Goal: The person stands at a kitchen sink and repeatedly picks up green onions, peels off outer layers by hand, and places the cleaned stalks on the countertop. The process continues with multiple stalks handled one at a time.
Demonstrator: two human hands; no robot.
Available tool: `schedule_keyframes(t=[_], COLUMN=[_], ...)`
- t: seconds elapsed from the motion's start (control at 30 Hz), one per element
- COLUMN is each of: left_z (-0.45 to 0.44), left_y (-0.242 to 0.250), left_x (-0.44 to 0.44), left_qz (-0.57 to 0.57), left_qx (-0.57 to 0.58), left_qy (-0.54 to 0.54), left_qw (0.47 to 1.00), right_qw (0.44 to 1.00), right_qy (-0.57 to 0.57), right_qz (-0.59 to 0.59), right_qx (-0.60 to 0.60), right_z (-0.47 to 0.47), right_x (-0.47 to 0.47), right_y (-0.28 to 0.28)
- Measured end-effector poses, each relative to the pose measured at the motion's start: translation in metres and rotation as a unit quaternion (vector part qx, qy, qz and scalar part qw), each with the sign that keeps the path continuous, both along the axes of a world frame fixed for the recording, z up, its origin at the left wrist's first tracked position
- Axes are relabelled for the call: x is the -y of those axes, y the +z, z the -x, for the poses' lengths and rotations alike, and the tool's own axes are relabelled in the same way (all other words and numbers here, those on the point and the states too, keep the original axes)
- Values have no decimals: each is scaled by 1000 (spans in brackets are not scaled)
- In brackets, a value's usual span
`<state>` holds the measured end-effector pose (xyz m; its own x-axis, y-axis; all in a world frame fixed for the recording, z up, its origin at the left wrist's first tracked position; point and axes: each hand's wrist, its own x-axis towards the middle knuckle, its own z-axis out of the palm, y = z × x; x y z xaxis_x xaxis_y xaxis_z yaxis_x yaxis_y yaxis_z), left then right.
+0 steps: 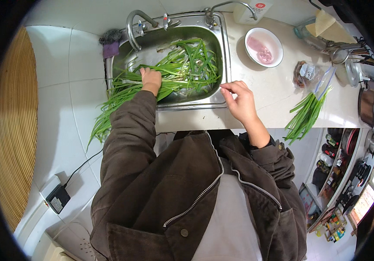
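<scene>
Long green stalks, which look like garlic chives or scallions (pixel 187 65), fill much of the stainless-steel sink (pixel 170 104) and hang over its left edge. My left hand (pixel 151 79) is closed around part of this bunch inside the sink. Just right of the sink's rim, my right hand (pixel 240 99) is raised, thumb and forefinger close together; whether something small is pinched there cannot be made out. A white bowl (pixel 278 58) with pink raw meat (pixel 261 49) in it stands behind my right hand. A smaller green bunch (pixel 309 114) lies over the counter's front edge, partly in a clear zip bag (pixel 325 80).
A curved faucet (pixel 130 27) reaches over the sink, with a thinner tap (pixel 235 2) at its back right corner. A purple sponge (pixel 111 50) and a steel scourer (pixel 111 36) sit at the left rim. A bag of brown food (pixel 300 78) lies right, near jars and utensils.
</scene>
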<state>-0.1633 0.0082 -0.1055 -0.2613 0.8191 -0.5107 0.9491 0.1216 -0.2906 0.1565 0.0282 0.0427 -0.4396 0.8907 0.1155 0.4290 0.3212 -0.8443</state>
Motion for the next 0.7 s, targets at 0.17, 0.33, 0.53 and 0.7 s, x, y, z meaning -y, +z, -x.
schedule_keyframes(t=[0.17, 0.33, 0.53, 0.7], left_z=[3, -6, -21, -33], left_y=[43, 107, 169, 199], left_x=[2, 14, 37, 54], left_qz=[-69, -155, -241, -238], left_qx=[28, 74, 241, 470], left_qy=[-37, -55, 95, 198], left_qw=[997, 984, 935, 827], right_qw=[994, 978, 960, 967], right_qy=[18, 52, 60, 57], right_qz=[105, 201, 266, 160], right_qx=[-25, -9, -66, -193], right_z=[33, 68, 108, 130], right_x=[6, 5, 7, 8], right_y=[-14, -30, -37, -21])
